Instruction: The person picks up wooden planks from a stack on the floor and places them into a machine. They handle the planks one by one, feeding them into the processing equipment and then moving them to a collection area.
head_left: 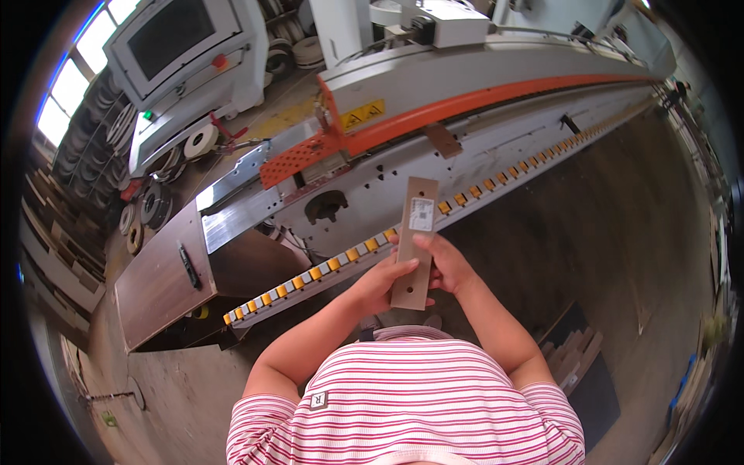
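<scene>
Both my hands hold one narrow brown wooden strip [416, 246] in front of my body. It stands nearly lengthwise away from me, with a round hole near each end and a white printed label on its far half. My left hand [384, 280] is closed on its left edge, thumb lying across the face. On the right edge my right hand [448, 265] grips it, thumb on top near the label's lower end. The fingers beneath the strip are mostly hidden. Another small brown wooden piece [443, 141] with holes lies on the machine under the orange rail.
A long grey machine [496, 77] with an orange guard crosses ahead, edged by a rail of yellow rollers [335, 265]. At left stand a control panel [174, 39] and a brown cabinet [159, 283] bearing a black knife-like tool [188, 265]. Stacked wooden strips [572, 358] sit low right.
</scene>
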`<state>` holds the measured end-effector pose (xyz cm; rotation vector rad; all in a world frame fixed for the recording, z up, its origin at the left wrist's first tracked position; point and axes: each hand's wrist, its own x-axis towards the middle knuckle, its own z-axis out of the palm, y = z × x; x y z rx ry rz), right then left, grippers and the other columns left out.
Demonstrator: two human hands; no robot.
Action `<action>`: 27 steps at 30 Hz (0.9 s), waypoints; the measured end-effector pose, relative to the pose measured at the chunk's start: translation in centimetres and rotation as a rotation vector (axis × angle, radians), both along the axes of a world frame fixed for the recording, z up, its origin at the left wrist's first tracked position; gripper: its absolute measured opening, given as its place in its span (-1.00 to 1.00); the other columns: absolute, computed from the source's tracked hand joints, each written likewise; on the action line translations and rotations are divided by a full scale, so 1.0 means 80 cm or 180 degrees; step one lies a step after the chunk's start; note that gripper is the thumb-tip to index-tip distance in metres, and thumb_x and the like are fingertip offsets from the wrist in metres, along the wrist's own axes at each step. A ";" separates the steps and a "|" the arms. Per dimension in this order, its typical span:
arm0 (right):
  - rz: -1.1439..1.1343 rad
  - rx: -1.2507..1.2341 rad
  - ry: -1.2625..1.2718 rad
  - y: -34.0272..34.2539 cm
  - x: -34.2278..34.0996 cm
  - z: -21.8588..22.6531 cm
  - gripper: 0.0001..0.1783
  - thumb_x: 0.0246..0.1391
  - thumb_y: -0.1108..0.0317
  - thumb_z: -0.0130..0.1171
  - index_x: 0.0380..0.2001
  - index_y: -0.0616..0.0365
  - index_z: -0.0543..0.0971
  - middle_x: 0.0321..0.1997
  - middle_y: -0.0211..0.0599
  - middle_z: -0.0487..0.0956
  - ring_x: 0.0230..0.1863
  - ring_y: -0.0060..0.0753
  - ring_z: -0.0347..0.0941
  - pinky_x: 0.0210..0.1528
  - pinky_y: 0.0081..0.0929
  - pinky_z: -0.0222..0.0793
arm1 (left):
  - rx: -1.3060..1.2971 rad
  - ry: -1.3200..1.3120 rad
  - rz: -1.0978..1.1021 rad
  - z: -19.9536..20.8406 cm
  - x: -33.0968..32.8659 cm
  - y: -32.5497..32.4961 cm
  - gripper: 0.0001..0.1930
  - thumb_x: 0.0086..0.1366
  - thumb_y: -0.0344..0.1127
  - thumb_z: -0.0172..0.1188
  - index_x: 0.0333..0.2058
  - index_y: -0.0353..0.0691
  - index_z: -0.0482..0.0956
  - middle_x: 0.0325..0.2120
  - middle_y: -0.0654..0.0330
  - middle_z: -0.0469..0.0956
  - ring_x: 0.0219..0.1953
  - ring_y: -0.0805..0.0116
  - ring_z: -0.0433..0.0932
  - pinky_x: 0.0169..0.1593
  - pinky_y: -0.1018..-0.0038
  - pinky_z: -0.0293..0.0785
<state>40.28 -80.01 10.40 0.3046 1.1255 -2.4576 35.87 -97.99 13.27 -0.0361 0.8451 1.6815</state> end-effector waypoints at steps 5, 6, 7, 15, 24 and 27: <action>-0.0104 0.0305 -0.0013 -0.034 -0.009 -0.028 -0.65 0.32 0.09 0.03 -0.01 0.11 0.48 -0.16 -0.25 0.61 -0.15 -0.41 0.54 -0.03 -0.47 0.42 | -0.0354 0.0445 0.1640 -0.042 -0.019 -0.081 -0.65 0.42 -0.24 -0.01 0.10 -0.24 0.31 -0.09 0.05 0.54 -0.08 0.19 0.58 -0.04 0.14 0.61; -0.0065 0.0341 -0.0118 -0.031 -0.007 -0.034 -0.67 0.33 0.11 0.02 -0.04 0.12 0.48 -0.15 -0.24 0.61 -0.15 -0.41 0.55 -0.03 -0.47 0.42 | -0.0483 0.0495 0.1959 -0.050 -0.031 -0.097 -0.67 0.41 -0.27 -0.02 0.08 -0.28 0.32 -0.11 0.05 0.54 -0.10 0.19 0.59 -0.06 0.16 0.62; -0.0028 0.0365 -0.0189 -0.028 -0.006 -0.040 -0.69 0.33 0.14 0.01 -0.07 0.12 0.48 -0.15 -0.24 0.61 -0.14 -0.40 0.55 -0.03 -0.46 0.43 | -0.0457 0.0652 0.2058 -0.056 -0.049 -0.112 -0.67 0.40 -0.29 -0.04 0.06 -0.31 0.33 -0.11 0.06 0.55 -0.13 0.18 0.60 -0.09 0.18 0.63; -0.0306 0.0582 -0.0232 -0.009 0.015 -0.066 -0.80 0.32 0.25 -0.02 -0.16 0.13 0.50 -0.21 -0.26 0.62 -0.18 -0.43 0.56 -0.04 -0.46 0.48 | -0.0413 0.0936 0.2078 -0.092 -0.091 -0.144 -0.65 0.43 -0.19 0.04 0.07 -0.26 0.33 -0.13 0.06 0.56 -0.13 0.22 0.60 -0.05 0.27 0.60; -0.0540 0.0542 -0.0409 -0.009 0.032 -0.076 -0.82 0.30 0.29 -0.02 -0.19 0.12 0.51 -0.24 -0.25 0.62 -0.25 -0.43 0.55 -0.08 -0.44 0.49 | -0.0202 0.0563 0.2429 -0.117 -0.198 -0.169 -0.55 0.44 -0.09 0.01 0.11 -0.32 0.29 -0.02 -0.05 0.52 -0.01 0.05 0.56 0.05 0.15 0.56; -0.0646 0.0557 -0.0520 -0.004 0.039 -0.081 -0.83 0.30 0.30 -0.01 -0.19 0.12 0.51 -0.25 -0.25 0.62 -0.26 -0.43 0.55 -0.09 -0.44 0.49 | 0.0080 0.0186 0.2364 -0.121 -0.198 -0.173 -0.56 0.45 -0.09 -0.01 0.12 -0.30 0.29 0.01 -0.04 0.49 0.03 0.03 0.53 0.07 0.06 0.54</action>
